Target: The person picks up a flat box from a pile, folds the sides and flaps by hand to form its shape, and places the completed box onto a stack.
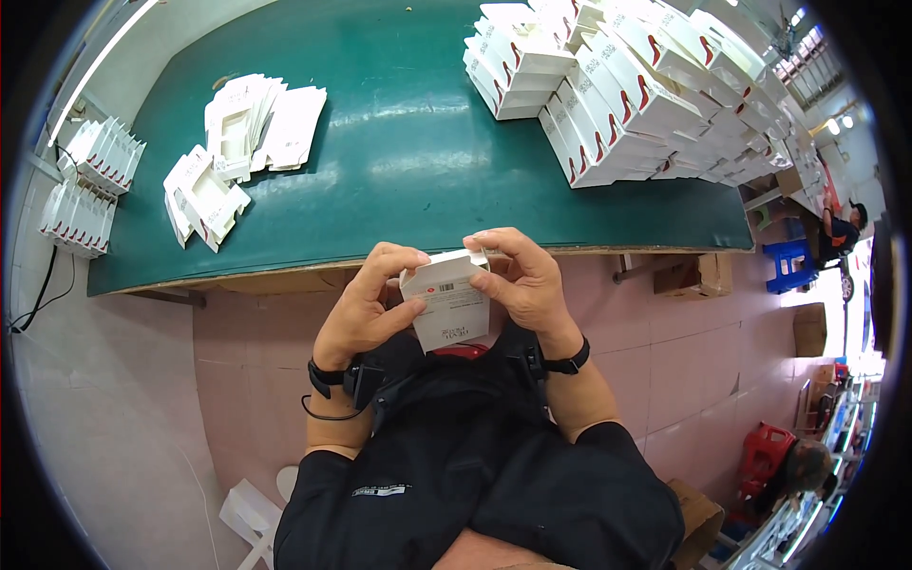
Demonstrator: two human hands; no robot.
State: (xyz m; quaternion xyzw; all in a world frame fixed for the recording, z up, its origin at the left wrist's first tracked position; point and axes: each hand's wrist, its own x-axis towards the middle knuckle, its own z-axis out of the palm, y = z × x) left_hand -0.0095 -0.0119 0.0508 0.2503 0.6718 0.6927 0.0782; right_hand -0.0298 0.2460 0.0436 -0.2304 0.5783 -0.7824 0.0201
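Fingers of the left hand (363,309) and right hand (534,293) grasp a small white box (453,318) at the centre of the frame, just beyond the near edge of the green table (399,161). Left thumb and fingers grip its upper left corner; right thumb presses the printed face near the upper right corner, with the right fingers at the top edge. A black strap (570,361) encircles the right wrist. Upper left: flat white cartons (294,128) in loose, overlapping piles on the table. Far left: upright boxes (81,218) in two rows, one above the other. Upper right: a large stack of white boxes (608,104), bearing red marks, on the table. Right: a brown carton (698,275) on the pink floor (608,318), a blue stool (788,266) and, near it, another person (839,235). Lower right: a red chair (765,454).
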